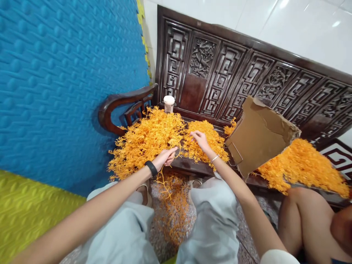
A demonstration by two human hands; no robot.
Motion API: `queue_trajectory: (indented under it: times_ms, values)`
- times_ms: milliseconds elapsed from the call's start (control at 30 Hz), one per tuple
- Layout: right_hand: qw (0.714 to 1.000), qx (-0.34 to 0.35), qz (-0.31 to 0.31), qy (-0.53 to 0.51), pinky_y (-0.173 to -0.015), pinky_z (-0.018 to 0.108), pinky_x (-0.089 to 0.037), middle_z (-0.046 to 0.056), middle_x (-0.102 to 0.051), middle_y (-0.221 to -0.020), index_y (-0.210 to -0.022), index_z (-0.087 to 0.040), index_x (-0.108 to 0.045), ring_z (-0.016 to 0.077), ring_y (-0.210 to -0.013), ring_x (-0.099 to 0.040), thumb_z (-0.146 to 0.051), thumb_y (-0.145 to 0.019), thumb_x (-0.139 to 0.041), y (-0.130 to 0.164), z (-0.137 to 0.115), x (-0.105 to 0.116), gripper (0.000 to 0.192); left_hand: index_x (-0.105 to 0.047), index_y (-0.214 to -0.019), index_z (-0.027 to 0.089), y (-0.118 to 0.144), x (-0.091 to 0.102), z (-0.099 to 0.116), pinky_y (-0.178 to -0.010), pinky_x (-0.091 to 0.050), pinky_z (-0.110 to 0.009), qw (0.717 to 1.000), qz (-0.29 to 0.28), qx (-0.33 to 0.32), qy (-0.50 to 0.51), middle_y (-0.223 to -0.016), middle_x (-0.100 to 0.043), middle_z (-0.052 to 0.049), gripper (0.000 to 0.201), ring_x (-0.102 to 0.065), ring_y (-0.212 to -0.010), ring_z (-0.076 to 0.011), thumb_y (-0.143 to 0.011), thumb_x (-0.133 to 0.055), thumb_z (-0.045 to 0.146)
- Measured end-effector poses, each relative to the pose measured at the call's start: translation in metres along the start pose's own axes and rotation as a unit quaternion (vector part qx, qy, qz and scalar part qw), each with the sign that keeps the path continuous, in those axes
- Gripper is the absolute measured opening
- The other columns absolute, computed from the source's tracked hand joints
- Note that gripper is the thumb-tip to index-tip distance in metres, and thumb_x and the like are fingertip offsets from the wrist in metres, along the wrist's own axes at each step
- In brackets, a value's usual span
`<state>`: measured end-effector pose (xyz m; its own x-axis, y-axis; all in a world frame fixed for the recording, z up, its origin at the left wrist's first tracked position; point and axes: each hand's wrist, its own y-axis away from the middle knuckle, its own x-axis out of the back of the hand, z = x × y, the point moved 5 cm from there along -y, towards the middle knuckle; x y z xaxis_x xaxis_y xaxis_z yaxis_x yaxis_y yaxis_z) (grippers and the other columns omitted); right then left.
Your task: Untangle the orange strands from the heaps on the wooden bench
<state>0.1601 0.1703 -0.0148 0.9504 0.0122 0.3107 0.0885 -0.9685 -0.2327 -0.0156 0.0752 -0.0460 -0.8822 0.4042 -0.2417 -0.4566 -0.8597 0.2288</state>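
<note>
left hand (165, 158) is pinched shut on a few orange sprigs (176, 151) at the near edge of the big orange pile (145, 141) on the carved wooden bench (192, 167). right hand (200, 140) rests on the smaller heap (205, 141), fingers loosely spread; whether it grips any i cannot tell. a torn cardboard box (258, 135) stands just right, a small lidded jar (168, 103) behind the piles, another person's knee (302, 209) near the bench's front edge

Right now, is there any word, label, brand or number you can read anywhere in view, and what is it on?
None can be read.
Small jar on the bench: label too blurred to read.
Cardboard piece: no print visible.
</note>
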Motion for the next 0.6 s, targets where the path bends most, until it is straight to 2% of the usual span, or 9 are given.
queue_trajectory:
  times_ms: [67,133,167,233,300,367,433,500,600]
  values:
    - [0.999,-0.001,-0.053,-0.007,-0.056,0.024,-0.042,0.002,-0.061,-0.078,-0.08,-0.017,-0.058,0.0111,-0.06,-0.055,-0.05,-0.077,-0.049,0.016,-0.011,-0.023,0.034,-0.025,-0.039,0.02,-0.002,-0.001,0.005,-0.038,-0.01,-0.024,0.999,0.02,-0.009,-0.035,-0.032,-0.02,0.008,0.052,-0.016,-0.03,-0.0044,-0.077,-0.048,0.048]
    - [0.997,0.037,-0.067,0.016,-0.066,0.027,-0.045,0.004,-0.061,-0.09,-0.094,-0.018,-0.057,0.014,-0.074,-0.058,-0.051,-0.079,-0.048,0.027,-0.024,-0.034,0.037,-0.026,-0.037,0.02,-0.004,-0.003,0.011,-0.039,-0.011,-0.024,0.995,0.028,-0.019,-0.096,-0.032,-0.02,0.007,0.053,-0.017,-0.03,-0.0045,-0.077,-0.048,0.047]
    - [0.994,0.076,-0.06,0.044,-0.075,0.029,-0.045,0.006,-0.06,-0.1,-0.103,-0.019,-0.055,0.0161,-0.087,-0.057,-0.05,-0.08,-0.048,0.031,-0.032,-0.034,0.039,-0.027,-0.036,0.019,-0.005,-0.004,0.014,-0.04,-0.013,-0.024,0.99,0.032,-0.029,-0.133,-0.031,-0.021,0.007,0.053,-0.018,-0.031,-0.0045,-0.077,-0.048,0.045]
    - [0.976,0.177,-0.044,0.12,-0.093,0.035,-0.037,0.007,-0.052,-0.119,-0.116,-0.021,-0.049,0.0189,-0.112,-0.045,-0.048,-0.083,-0.046,0.04,-0.048,-0.032,0.043,-0.029,-0.033,0.019,-0.007,-0.004,0.02,-0.041,-0.017,-0.024,0.977,0.042,-0.053,-0.201,-0.03,-0.024,0.006,0.053,-0.022,-0.032,-0.005,-0.077,-0.049,0.043]
    - [0.948,0.247,-0.053,0.191,-0.101,0.038,-0.027,0.007,-0.046,-0.127,-0.121,-0.023,-0.047,0.0192,-0.121,-0.036,-0.046,-0.087,-0.04,0.049,-0.057,-0.029,0.042,-0.031,-0.031,0.019,-0.009,-0.003,0.024,-0.042,-0.02,-0.025,0.966,0.049,-0.069,-0.246,-0.03,-0.026,0.005,0.054,-0.026,-0.032,-0.006,-0.078,-0.048,0.041]
    - [0.929,0.27,-0.086,0.238,-0.101,0.038,-0.025,0.005,-0.047,-0.127,-0.12,-0.025,-0.048,0.0194,-0.121,-0.036,-0.046,-0.088,-0.037,0.056,-0.06,-0.029,0.04,-0.033,-0.031,0.019,-0.011,0.0,0.023,-0.043,-0.022,-0.025,0.958,0.054,-0.077,-0.27,-0.029,-0.028,0.005,0.054,-0.028,-0.032,-0.0068,-0.078,-0.047,0.04]
    - [0.916,0.273,-0.107,0.275,-0.099,0.038,-0.024,0.005,-0.051,-0.123,-0.118,-0.026,-0.05,0.0204,-0.12,-0.038,-0.048,-0.085,-0.044,0.062,-0.059,-0.03,0.04,-0.034,-0.03,0.019,-0.013,0.002,0.021,-0.043,-0.022,-0.025,0.954,0.056,-0.084,-0.281,-0.029,-0.029,0.004,0.054,-0.028,-0.032,-0.007,-0.079,-0.047,0.038]
    - [0.91,0.268,-0.107,0.297,-0.097,0.037,-0.024,0.004,-0.057,-0.116,-0.113,-0.026,-0.054,0.0206,-0.115,-0.043,-0.047,-0.081,-0.052,0.068,-0.058,-0.029,0.039,-0.035,-0.029,0.018,-0.015,0.002,0.017,-0.043,-0.021,-0.025,0.954,0.052,-0.086,-0.282,-0.028,-0.029,0.004,0.054,-0.028,-0.031,-0.007,-0.078,-0.049,0.036]
    - [0.913,0.252,-0.103,0.305,-0.093,0.036,-0.024,0.003,-0.064,-0.1,-0.101,-0.024,-0.059,0.0181,-0.099,-0.053,-0.041,-0.082,-0.053,0.073,-0.055,-0.027,0.026,-0.04,-0.027,0.017,-0.015,-0.003,0.012,-0.044,-0.022,-0.024,0.954,0.037,-0.086,-0.284,-0.026,-0.033,0.003,0.052,-0.029,-0.031,-0.0067,-0.075,-0.054,0.032]
